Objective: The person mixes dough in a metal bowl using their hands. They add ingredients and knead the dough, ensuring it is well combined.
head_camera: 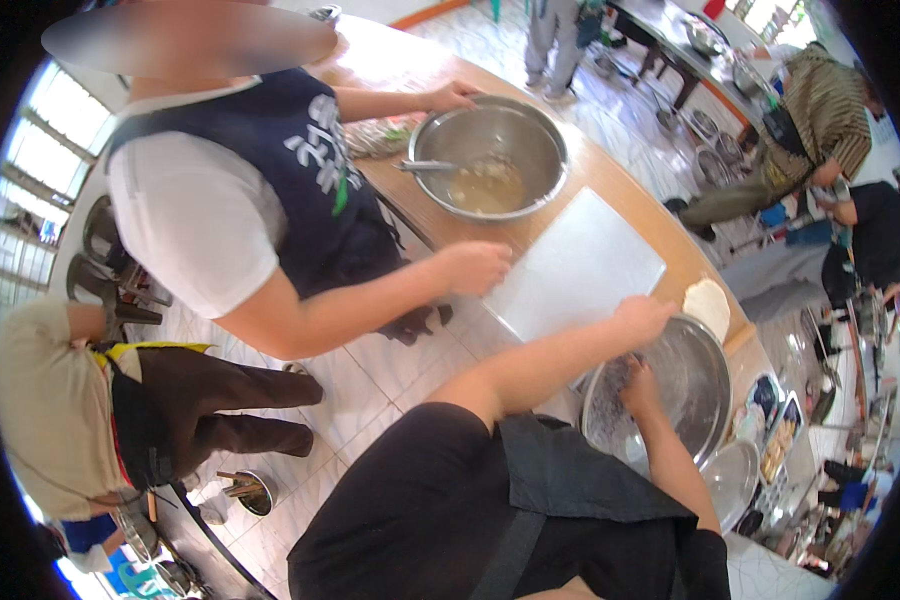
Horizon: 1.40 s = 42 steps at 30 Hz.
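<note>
At the near rim of a large stainless-steel mixing bowl [690,390] I have my left hand [645,319], its fingers appearing to grip the edge. My right hand [640,386] is down inside this bowl, beside a greyish-purple textured patch [607,390]; its fingertips are partly hidden, so whether it grips anything is unclear. A flat pale round of dough [707,306] lies just beyond the rim. Next to my left hand is a translucent white board [581,262] on the wooden table [379,71].
Across the board, a co-worker's hand [450,97] steadies another steel bowl [487,157] with pale liquid and a spoon [426,166]. Their other hand [476,268] hovers by the board. A smaller bowl [731,480] and a tray of food pieces [780,442] stand at right.
</note>
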Motion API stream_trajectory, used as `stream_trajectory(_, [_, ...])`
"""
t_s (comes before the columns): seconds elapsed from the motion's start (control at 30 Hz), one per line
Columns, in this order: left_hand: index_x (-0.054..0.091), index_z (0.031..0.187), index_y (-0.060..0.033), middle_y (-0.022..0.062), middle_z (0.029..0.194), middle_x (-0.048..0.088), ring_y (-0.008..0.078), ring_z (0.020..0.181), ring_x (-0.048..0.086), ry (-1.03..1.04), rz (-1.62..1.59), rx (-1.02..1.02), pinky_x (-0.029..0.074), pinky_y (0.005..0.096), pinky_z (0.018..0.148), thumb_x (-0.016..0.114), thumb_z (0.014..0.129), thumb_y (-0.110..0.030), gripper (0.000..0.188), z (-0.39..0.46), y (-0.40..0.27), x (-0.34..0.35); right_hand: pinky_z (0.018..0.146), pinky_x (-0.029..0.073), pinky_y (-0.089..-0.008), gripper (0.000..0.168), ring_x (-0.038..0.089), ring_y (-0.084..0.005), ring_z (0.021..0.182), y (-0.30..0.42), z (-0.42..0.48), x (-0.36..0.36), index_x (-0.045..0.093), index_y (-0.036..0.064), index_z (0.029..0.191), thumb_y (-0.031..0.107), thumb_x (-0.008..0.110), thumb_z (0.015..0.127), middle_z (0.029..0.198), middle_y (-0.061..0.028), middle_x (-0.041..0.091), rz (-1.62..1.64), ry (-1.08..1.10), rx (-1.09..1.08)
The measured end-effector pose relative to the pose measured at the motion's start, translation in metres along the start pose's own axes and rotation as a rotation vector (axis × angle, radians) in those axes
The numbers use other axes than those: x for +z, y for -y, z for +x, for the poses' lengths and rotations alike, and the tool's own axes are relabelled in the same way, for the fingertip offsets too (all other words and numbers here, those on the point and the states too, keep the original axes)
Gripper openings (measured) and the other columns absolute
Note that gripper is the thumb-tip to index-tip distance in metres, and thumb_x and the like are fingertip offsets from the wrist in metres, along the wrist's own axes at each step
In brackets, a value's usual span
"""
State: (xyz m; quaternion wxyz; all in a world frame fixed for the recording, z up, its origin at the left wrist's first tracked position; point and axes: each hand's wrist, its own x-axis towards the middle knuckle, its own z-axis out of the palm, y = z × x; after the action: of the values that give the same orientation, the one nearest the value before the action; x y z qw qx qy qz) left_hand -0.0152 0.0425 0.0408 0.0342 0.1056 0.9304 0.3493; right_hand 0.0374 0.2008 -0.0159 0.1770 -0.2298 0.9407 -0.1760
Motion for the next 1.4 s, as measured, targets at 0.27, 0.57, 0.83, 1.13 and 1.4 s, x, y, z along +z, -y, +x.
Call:
stream_trajectory(0.27, [0.052,0.103,-0.0094,0.0173,0.084,0.063,0.0352,0.08,0.062,0.029,-0.022,-0.017,0.048,0.0456,0.068,0.053,0.077,-0.012,0.026,-0.002,-0.003,-0.007,0.085,0.044,-0.0416,0.046,0.055,-0.0404,0.096,-0.011,0.005,-0.033,0.055,-0.002,0.111,-0.003,0.059,0.066,0.101,-0.0241,0.059,0.174,-0.165,0.1])
stream_trajectory(0.57, [0.052,0.102,-0.0083,0.0161,0.082,0.063,0.035,0.079,0.062,0.075,-0.009,-0.016,0.048,0.0451,0.068,0.06,0.072,-0.012,0.031,0.0,-0.007,-0.009,0.092,0.04,-0.0413,0.072,0.046,-0.0418,0.108,-0.043,-0.02,-0.028,0.035,-0.003,0.129,0.005,0.065,0.064,0.117,-0.0279,0.045,-0.269,0.119,0.14])
stream_trajectory(0.83, [0.051,0.103,-0.0095,0.0155,0.081,0.063,0.0341,0.079,0.062,0.058,0.001,-0.026,0.048,0.045,0.066,0.059,0.073,-0.011,0.032,-0.001,-0.005,-0.005,0.101,0.033,-0.0408,0.082,0.04,-0.0429,0.115,-0.014,-0.019,-0.028,0.031,-0.007,0.132,0.01,0.063,0.059,0.121,-0.0309,0.042,-0.338,0.306,0.187])
stream_trajectory(1.13, [0.05,0.105,-0.01,0.0156,0.079,0.063,0.0339,0.076,0.063,0.039,-0.014,-0.016,0.048,0.045,0.065,0.059,0.073,-0.012,0.034,-0.002,-0.006,-0.007,0.101,0.032,-0.0447,0.08,0.038,-0.0458,0.115,-0.029,-0.021,-0.017,0.034,-0.008,0.129,0.009,0.065,0.057,0.12,-0.0335,0.04,-0.324,0.285,0.119])
stream_trajectory(1.4, [0.051,0.103,-0.0096,0.0167,0.081,0.063,0.0358,0.08,0.062,0.035,-0.018,0.001,0.048,0.0456,0.068,0.057,0.075,-0.014,0.029,-0.008,-0.003,-0.002,0.099,0.035,-0.0453,0.075,0.037,-0.0455,0.118,-0.011,-0.029,-0.016,0.032,-0.003,0.132,0.002,0.064,0.064,0.127,-0.035,0.034,-0.279,0.242,0.201])
